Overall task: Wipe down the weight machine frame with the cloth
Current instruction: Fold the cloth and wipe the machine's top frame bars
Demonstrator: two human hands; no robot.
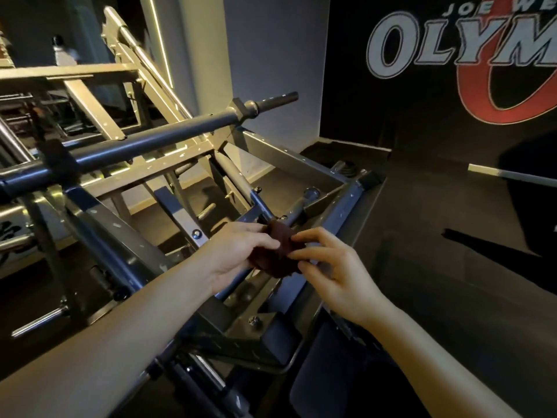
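Observation:
A dark maroon cloth (pixel 281 247) is bunched between both my hands, held in the air above the weight machine frame (pixel 168 159). My left hand (pixel 238 253) grips the cloth from the left, fingers curled round it. My right hand (pixel 327 268) pinches its right edge with thumb and fingertips. The frame is grey-silver steel with chipped paint, its beams running from upper left down to lower right beneath my hands.
A dark loading bar (pixel 180 132) crosses the frame diagonally, its sleeve end (pixel 275 101) pointing right. A black padded seat (pixel 337 375) lies below my right forearm. Black rubber floor (pixel 437 267) spreads to the right, below a dark wall with a large logo (pixel 452 46).

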